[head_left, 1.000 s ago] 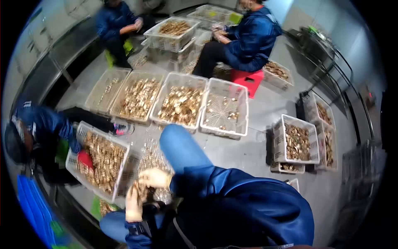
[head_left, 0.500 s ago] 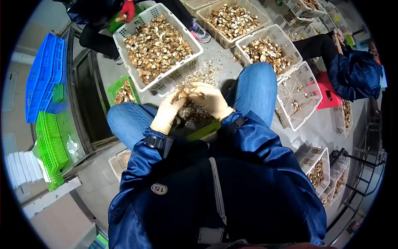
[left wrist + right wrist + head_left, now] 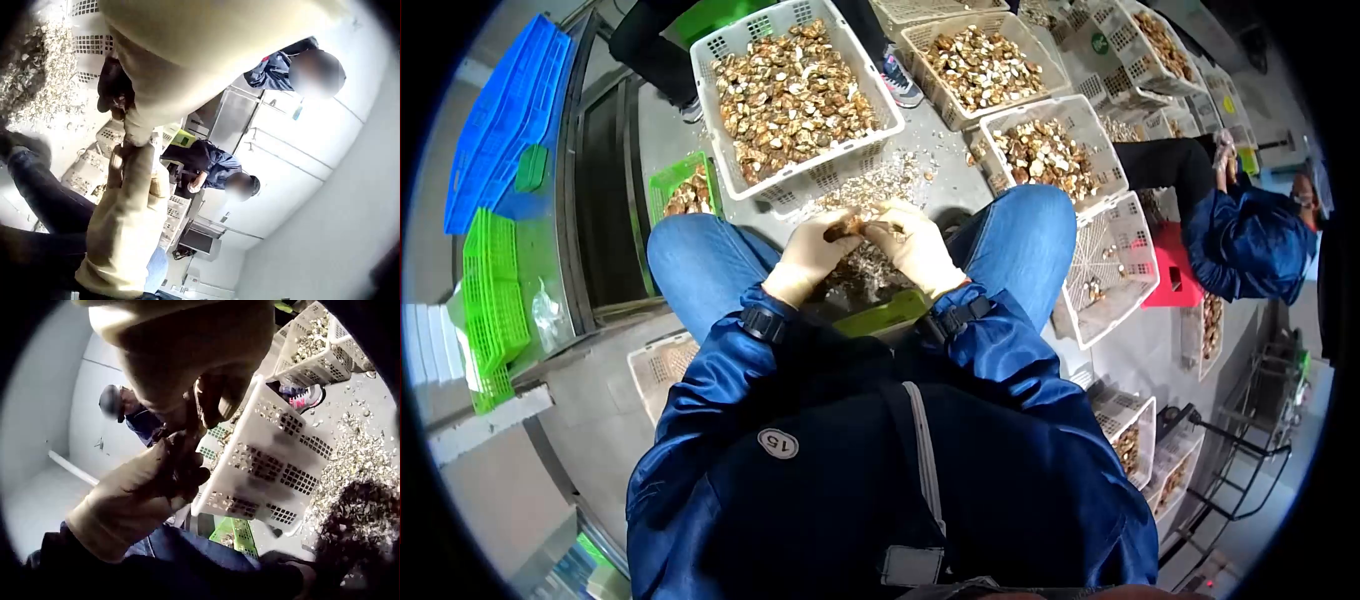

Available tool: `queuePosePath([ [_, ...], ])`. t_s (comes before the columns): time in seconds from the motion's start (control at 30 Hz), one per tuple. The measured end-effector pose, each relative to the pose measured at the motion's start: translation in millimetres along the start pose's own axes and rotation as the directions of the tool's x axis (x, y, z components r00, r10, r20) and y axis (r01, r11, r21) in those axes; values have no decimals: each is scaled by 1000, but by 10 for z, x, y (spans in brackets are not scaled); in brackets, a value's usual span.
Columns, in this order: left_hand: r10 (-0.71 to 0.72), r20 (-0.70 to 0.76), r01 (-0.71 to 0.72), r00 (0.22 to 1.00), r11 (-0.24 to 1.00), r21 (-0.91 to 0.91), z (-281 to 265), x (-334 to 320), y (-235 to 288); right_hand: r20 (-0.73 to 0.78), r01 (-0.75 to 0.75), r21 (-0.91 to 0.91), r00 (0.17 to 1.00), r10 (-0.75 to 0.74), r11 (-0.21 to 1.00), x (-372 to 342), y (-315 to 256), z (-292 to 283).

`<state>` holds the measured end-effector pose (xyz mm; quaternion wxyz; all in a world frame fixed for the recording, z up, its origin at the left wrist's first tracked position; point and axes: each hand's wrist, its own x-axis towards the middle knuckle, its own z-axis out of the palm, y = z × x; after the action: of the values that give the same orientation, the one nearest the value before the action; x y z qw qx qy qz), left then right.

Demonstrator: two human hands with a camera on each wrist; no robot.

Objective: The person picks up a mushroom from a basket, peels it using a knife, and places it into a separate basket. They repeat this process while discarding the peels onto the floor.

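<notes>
My gloved left hand (image 3: 805,262) grips a brown mushroom (image 3: 843,230) between curled fingers and thumb, above my lap. The same dark mushroom (image 3: 115,87) shows beside the left fingers in the left wrist view. My gloved right hand (image 3: 920,248) meets it from the other side, thumb and fingers pinching at its edge. In the right wrist view the two hands come together, and their fingers partly hide what lies between. Under them, between my knees, is a heap of pale trimmed bits (image 3: 865,270) by a green bin's rim (image 3: 887,314).
A white crate (image 3: 800,186) full of mushrooms stands ahead. More crates (image 3: 960,112) line up to the right, one sparsely filled (image 3: 1090,330). A small green basket (image 3: 712,176) is by my left knee. A seated person (image 3: 1248,240) works at the right; blue crates (image 3: 505,120) stand left.
The head view has swung down and round toward my lap. Both hands remain together over the heap with the mushroom between them. The red-gloved hand at the far crate has left the head view.
</notes>
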<state>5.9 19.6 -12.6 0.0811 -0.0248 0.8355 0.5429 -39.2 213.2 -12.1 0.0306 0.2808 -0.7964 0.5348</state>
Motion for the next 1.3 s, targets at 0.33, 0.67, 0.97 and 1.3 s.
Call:
queuePosePath([
  [0.33, 18, 32, -29, 999, 917, 397, -25, -25, -21, 14, -351, 13, 936, 351, 936, -77, 139, 45],
  [0.67, 86, 16, -88, 996, 980, 177, 25, 1, -107, 133, -533, 208, 846, 517, 820, -59, 207, -4],
  [0.97, 16, -59, -12, 998, 998, 61, 20, 37, -62, 125, -386, 59, 918, 377, 920, -54, 139, 45],
  [1.3, 232, -108, -202, 967, 951, 232, 101, 27, -223, 118, -534, 103, 844, 522, 839, -77, 74, 36],
])
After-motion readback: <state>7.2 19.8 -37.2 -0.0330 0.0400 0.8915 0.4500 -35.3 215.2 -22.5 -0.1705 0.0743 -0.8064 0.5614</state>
